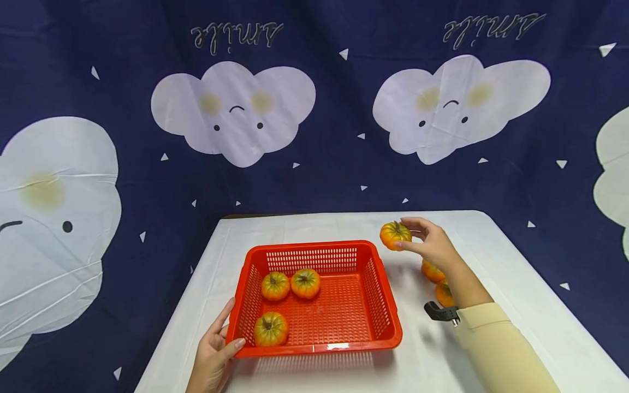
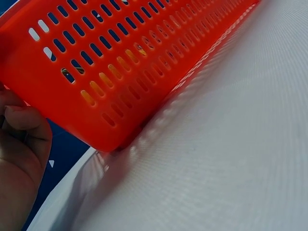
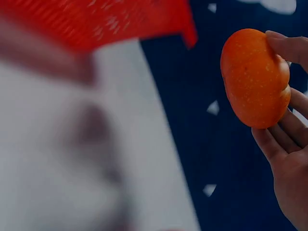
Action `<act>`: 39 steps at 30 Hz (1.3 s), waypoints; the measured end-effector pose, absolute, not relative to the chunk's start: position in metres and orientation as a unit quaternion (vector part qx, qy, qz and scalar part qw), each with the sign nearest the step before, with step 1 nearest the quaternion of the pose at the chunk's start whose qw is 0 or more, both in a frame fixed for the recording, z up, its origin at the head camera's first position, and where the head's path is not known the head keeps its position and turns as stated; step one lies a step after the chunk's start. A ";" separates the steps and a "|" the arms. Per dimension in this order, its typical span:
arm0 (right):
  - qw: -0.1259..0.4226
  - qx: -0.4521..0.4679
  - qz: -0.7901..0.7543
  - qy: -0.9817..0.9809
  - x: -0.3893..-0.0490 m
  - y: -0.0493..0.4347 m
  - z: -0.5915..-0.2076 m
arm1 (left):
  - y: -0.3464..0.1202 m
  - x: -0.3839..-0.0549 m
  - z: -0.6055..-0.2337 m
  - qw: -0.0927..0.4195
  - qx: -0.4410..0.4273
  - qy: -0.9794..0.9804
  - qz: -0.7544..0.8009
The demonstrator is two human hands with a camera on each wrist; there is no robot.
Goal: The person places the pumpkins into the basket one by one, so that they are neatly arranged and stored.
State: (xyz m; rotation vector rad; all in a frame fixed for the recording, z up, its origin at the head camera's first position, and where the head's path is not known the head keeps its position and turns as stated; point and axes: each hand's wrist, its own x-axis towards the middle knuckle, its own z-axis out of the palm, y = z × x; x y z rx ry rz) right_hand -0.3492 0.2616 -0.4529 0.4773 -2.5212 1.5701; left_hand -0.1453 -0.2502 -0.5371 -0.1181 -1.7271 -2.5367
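In the head view a red plastic basket (image 1: pixel 324 351) with slotted walls stands on the white table. My left hand (image 1: pixel 212 349) grips its near left corner, thumb over the rim; the left wrist view shows the same hand (image 2: pixel 21 139) at the basket wall (image 2: pixel 96 125). Inside lie three small orange-yellow pumpkins: one at back left (image 1: pixel 275 286), one beside it (image 1: pixel 305 283), one at front left (image 1: pixel 271 329). Right of the basket, my right hand (image 1: pixel 429 244) holds another pumpkin (image 1: pixel 395 235) above the table, between thumb and fingers; its smooth orange underside (image 3: pixel 255 79) faces the right wrist camera.
Two more pumpkins, one farther back (image 1: pixel 432 271) and one nearer (image 1: pixel 444 295), lie on the table partly hidden by my right forearm. A dark strap (image 1: pixel 440 312) circles that wrist. Behind the white table (image 1: pixel 304 225) hangs a navy curtain (image 1: pixel 339 185) with clouds.
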 end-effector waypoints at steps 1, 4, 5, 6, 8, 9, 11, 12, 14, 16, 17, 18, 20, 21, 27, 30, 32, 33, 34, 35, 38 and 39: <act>0.066 0.174 0.531 -0.827 -0.350 0.256 -0.446 | -0.250 -0.145 -0.537 0.036 -0.040 -0.562 -0.826; 0.062 0.222 0.545 -0.806 -0.351 0.234 -0.427 | -0.250 -0.146 -0.537 0.039 -0.044 -0.561 -0.826; 0.059 0.241 0.552 -0.796 -0.351 0.225 -0.422 | -0.250 -0.146 -0.537 0.040 -0.043 -0.562 -0.825; 0.056 0.260 0.559 -0.786 -0.351 0.216 -0.417 | -0.250 -0.146 -0.537 0.040 -0.043 -0.562 -0.825; 0.046 0.291 0.566 -0.770 -0.350 0.196 -0.409 | -0.249 -0.147 -0.537 0.041 -0.040 -0.565 -0.823; 0.039 0.308 0.569 -0.762 -0.349 0.185 -0.405 | -0.249 -0.147 -0.537 0.041 -0.039 -0.566 -0.822; 0.022 0.338 0.570 -0.749 -0.347 0.161 -0.399 | -0.249 -0.147 -0.537 0.044 -0.038 -0.567 -0.821; 0.010 0.352 0.570 -0.743 -0.346 0.148 -0.397 | -0.249 -0.147 -0.537 0.045 -0.038 -0.568 -0.821; -0.014 0.379 0.567 -0.731 -0.343 0.124 -0.394 | -0.249 -0.147 -0.538 0.050 -0.039 -0.568 -0.821; -0.042 0.406 0.565 -0.717 -0.340 0.103 -0.393 | -0.249 -0.147 -0.538 0.051 -0.045 -0.565 -0.822; -0.056 0.419 0.564 -0.709 -0.338 0.093 -0.393 | -0.249 -0.148 -0.539 0.050 -0.049 -0.563 -0.823; -0.068 0.434 0.562 -0.701 -0.336 0.086 -0.395 | -0.248 -0.148 -0.539 0.050 -0.053 -0.562 -0.824; -0.097 0.465 0.554 -0.684 -0.334 0.074 -0.402 | -0.246 -0.149 -0.540 0.047 -0.060 -0.558 -0.826; -0.114 0.478 0.547 -0.678 -0.333 0.070 -0.407 | -0.246 -0.149 -0.540 0.046 -0.062 -0.557 -0.827; -0.237 0.519 0.482 -0.665 -0.325 0.058 -0.444 | -0.244 -0.148 -0.540 0.049 -0.057 -0.560 -0.825; -0.281 0.520 0.455 -0.666 -0.321 0.055 -0.456 | -0.246 -0.147 -0.539 0.049 -0.048 -0.563 -0.824; -0.302 0.521 0.440 -0.667 -0.319 0.053 -0.460 | -0.247 -0.146 -0.538 0.050 -0.045 -0.564 -0.823; -0.309 0.523 0.431 -0.667 -0.319 0.051 -0.462 | -0.248 -0.146 -0.538 0.052 -0.044 -0.564 -0.823; -0.318 0.525 0.426 -0.665 -0.318 0.050 -0.463 | -0.248 -0.146 -0.538 0.053 -0.045 -0.564 -0.823; -0.328 0.527 0.420 -0.662 -0.317 0.049 -0.465 | -0.248 -0.145 -0.538 0.053 -0.048 -0.565 -0.822; -0.349 0.525 0.399 -0.666 -0.316 0.047 -0.468 | -0.249 -0.144 -0.539 0.052 -0.054 -0.565 -0.822; -0.354 0.524 0.390 -0.669 -0.315 0.046 -0.469 | -0.249 -0.144 -0.539 0.052 -0.055 -0.564 -0.822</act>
